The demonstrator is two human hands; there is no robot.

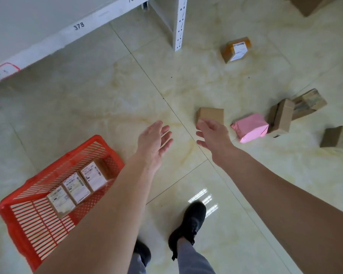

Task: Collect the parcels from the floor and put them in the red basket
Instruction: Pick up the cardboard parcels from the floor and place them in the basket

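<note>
The red basket sits on the floor at the person's left with three labelled parcels already in it, while more parcels lie scattered across the tiles to the right. The nearest loose one, a plain brown box, lies just beyond the right hand, long side across the reach. That hand's fingers are spread and empty, and the left hand, also spread, hangs further off.

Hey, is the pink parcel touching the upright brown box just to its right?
Cannot tell. In the head view the pink parcel and the upright brown box meet edge to edge, with no floor visible between, but overlap could hide a gap.
</note>
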